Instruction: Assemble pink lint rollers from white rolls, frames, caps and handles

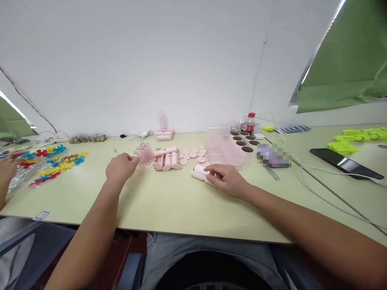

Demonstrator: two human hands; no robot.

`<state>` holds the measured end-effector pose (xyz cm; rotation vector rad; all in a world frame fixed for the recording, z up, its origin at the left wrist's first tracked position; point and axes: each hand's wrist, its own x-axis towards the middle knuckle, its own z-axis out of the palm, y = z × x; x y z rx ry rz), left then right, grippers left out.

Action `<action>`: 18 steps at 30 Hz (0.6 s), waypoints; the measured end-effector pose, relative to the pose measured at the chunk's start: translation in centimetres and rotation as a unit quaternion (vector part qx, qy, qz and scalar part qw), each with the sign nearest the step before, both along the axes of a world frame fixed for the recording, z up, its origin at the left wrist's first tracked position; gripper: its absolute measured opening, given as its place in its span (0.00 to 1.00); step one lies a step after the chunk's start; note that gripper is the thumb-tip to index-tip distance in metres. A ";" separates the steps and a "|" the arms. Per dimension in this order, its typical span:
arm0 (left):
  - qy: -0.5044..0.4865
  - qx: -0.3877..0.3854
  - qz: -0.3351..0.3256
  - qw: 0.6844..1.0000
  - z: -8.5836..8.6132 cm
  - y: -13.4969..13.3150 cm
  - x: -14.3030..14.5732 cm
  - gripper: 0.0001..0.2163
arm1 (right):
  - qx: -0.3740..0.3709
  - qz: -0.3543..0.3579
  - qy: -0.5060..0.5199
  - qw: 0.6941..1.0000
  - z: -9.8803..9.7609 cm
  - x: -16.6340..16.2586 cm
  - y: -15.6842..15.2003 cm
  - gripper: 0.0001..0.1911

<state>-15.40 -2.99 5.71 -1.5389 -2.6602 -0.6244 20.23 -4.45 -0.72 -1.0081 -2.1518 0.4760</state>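
Note:
My left hand (121,167) is pinched at the near left edge of a cluster of clear pink tubes (145,153), with one tube at its fingertips. On the tabletop, my right hand (228,180) curls its fingers over the right end of a white roll (199,168). That roll lies against a pale pink curved holder (198,175), partly covered by my fingers. Between both hands sits a pile of pale pink cylinder-shaped parts (167,160). Several pink discs (192,154) are spread behind the roll.
A translucent pink box (220,149) and cardboard tubes (241,143) stand behind my right hand. Further right are a cola bottle (248,124), a phone (346,163) and a white cable (314,193). Another person's hand (7,167) is at far left beside colourful plastic pieces (65,163).

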 end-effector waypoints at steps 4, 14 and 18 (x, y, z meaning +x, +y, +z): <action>-0.198 0.132 -0.077 0.968 0.5 -2.3 1.3 0.13 | -0.004 0.039 0.036 0.999 -0.3 -0.1 0.0 0.16; -0.597 -0.067 -0.347 0.721 -5.2 -8.6 12.4 0.21 | 0.025 0.231 0.055 0.971 -0.4 -1.7 -2.4 0.23; -0.386 -0.065 -0.371 0.842 -4.7 -6.7 9.0 0.25 | 0.010 0.195 0.073 0.978 0.1 -1.7 -2.1 0.10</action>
